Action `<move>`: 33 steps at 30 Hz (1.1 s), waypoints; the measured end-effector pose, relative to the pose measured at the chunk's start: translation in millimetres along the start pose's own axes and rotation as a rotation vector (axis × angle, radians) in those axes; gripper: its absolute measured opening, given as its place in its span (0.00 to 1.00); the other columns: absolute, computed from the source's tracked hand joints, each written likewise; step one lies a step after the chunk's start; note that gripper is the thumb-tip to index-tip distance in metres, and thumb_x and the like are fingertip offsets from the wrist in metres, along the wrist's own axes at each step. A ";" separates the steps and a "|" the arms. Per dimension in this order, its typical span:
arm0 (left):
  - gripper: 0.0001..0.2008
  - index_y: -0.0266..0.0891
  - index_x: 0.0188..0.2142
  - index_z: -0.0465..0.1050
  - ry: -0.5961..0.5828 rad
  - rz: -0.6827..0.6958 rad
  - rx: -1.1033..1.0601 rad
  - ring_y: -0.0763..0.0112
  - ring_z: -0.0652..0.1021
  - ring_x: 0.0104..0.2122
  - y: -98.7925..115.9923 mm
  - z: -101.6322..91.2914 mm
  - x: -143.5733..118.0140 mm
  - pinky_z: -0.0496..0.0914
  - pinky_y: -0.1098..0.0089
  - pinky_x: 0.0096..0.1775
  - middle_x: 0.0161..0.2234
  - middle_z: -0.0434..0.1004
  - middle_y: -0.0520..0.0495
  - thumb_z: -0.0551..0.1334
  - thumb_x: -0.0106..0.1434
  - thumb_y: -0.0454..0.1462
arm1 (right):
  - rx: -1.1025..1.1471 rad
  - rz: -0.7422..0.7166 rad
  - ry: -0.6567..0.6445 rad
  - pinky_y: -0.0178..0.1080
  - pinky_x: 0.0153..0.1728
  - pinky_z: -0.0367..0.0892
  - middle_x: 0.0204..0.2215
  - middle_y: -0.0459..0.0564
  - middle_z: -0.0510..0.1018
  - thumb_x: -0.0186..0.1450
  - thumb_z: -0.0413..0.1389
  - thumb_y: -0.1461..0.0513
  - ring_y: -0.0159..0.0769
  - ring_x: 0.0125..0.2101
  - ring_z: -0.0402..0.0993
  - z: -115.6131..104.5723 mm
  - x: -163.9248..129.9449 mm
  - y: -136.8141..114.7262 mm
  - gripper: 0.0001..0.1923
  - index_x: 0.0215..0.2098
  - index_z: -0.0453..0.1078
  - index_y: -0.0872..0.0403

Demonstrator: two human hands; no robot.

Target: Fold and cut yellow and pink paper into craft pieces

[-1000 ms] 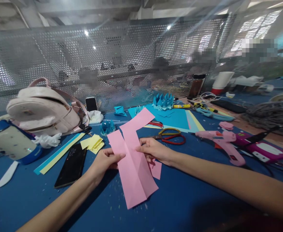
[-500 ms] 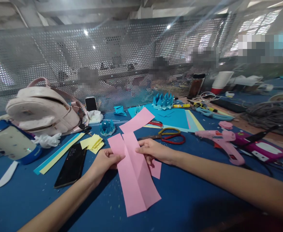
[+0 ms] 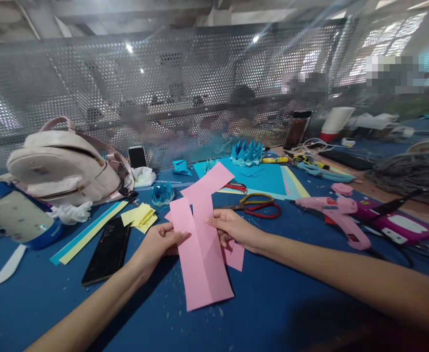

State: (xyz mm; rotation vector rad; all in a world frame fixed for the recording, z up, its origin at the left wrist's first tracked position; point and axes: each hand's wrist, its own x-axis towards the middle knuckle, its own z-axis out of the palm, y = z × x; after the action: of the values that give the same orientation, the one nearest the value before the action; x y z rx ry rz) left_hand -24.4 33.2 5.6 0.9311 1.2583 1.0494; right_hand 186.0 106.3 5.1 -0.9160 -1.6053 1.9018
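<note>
A long pink paper strip [image 3: 199, 254] with a lengthwise crease is held just above the blue table [image 3: 273, 303]. My left hand [image 3: 159, 242] pinches its left edge, thumb on top. My right hand [image 3: 234, 229] grips its right edge. A second pink strip [image 3: 209, 182] lies flat behind it, and a small pink scrap [image 3: 236, 256] sits under my right hand.
Red and yellow scissors [image 3: 260, 205] lie just beyond my right hand. A pink glue gun [image 3: 337, 215] is at right, a black phone [image 3: 107, 250] and yellow paper squares [image 3: 141, 216] at left. A pink backpack [image 3: 67, 166] and blue paper crown [image 3: 247, 152] stand farther back.
The pink strip has been folded narrower along its crease and its near end has lifted and swung slightly left. Both hands kept their grip.
</note>
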 end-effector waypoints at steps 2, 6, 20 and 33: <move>0.22 0.33 0.34 0.80 0.003 -0.003 0.006 0.70 0.79 0.27 -0.1 -0.2 -0.2 0.75 0.71 0.33 0.29 0.82 0.44 0.77 0.43 0.45 | 0.009 -0.005 -0.017 0.25 0.09 0.61 0.20 0.44 0.75 0.59 0.62 0.48 0.24 0.11 0.66 -0.2 -0.5 -0.6 0.22 0.40 0.67 0.57; 0.20 0.34 0.32 0.80 0.038 0.017 0.007 0.71 0.79 0.25 -2.7 -1.3 0.3 0.75 0.71 0.32 0.27 0.81 0.45 0.77 0.44 0.45 | -0.024 -0.015 -0.036 0.26 0.07 0.60 0.18 0.42 0.74 0.55 0.65 0.52 0.25 0.10 0.65 -0.5 -0.7 -1.3 0.23 0.41 0.68 0.57; 0.20 0.33 0.34 0.80 0.013 0.028 0.023 0.68 0.80 0.27 0.5 1.0 -2.5 0.75 0.70 0.32 0.30 0.82 0.44 0.76 0.45 0.44 | 0.009 -0.027 -0.031 0.25 0.09 0.61 0.22 0.45 0.77 0.61 0.61 0.50 0.24 0.12 0.68 -2.9 0.9 2.8 0.24 0.48 0.67 0.57; 0.20 0.36 0.38 0.79 0.015 0.050 0.008 0.68 0.80 0.30 -0.2 0.2 -2.3 0.75 0.70 0.34 0.32 0.83 0.44 0.74 0.49 0.45 | 0.012 -0.061 0.044 0.25 0.10 0.60 0.18 0.41 0.74 0.59 0.63 0.53 0.23 0.11 0.64 0.4 0.2 2.1 0.24 0.48 0.67 0.58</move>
State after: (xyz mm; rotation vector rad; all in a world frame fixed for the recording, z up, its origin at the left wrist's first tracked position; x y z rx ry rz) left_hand -24.2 30.9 6.1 0.9667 1.2586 1.0926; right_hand 185.6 105.7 3.0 -0.8882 -1.5770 1.8355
